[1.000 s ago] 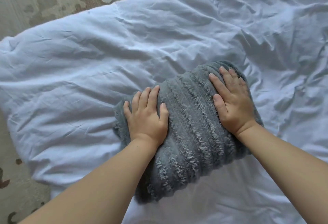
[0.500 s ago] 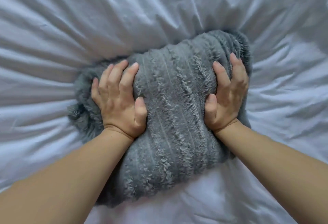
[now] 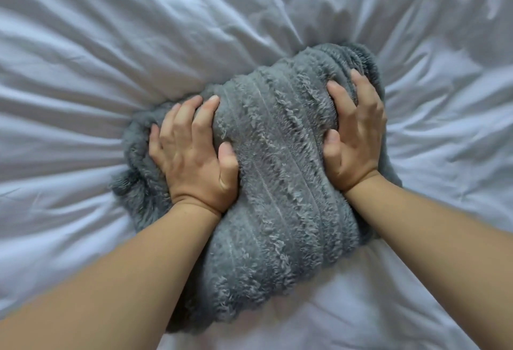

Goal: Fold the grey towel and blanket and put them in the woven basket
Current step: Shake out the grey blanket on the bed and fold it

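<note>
While the folded grey blanket (image 3: pixel 277 172) is clamped at both sides by the curled left hand (image 3: pixel 194 152) and right hand (image 3: pixel 355 138) mid-bed (image 3: pixel 83 44), lifting toward the unseen basket seems called for next.

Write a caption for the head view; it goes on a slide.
Left hand and right hand grip a folded grey ribbed fleece blanket on a rumpled white bedsheet.

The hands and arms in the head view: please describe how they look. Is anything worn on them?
Both forearms are bare, with no sleeve in view. The left hand and right hand wear no glove, ring, watch or bracelet. Fingernails are short and unpainted.
</note>
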{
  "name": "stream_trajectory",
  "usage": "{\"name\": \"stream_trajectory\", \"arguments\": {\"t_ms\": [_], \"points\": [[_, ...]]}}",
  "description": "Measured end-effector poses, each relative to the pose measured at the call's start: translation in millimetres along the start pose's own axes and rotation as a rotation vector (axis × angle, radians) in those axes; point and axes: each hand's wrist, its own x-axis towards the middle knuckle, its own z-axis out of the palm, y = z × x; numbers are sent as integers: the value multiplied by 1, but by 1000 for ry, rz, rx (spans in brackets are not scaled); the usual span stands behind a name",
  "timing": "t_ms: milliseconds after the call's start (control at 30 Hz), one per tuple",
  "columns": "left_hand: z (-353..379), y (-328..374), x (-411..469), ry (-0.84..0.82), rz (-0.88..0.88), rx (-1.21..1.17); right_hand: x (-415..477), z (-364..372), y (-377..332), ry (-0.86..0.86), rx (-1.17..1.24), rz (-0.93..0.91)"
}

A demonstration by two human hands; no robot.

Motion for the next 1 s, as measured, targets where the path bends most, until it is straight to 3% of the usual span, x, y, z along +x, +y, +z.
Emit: {"name": "stream_trajectory", "arguments": {"t_ms": [1000], "points": [[10,12,10,-12,-25,25,13,8,11,-96,-10,65]]}}
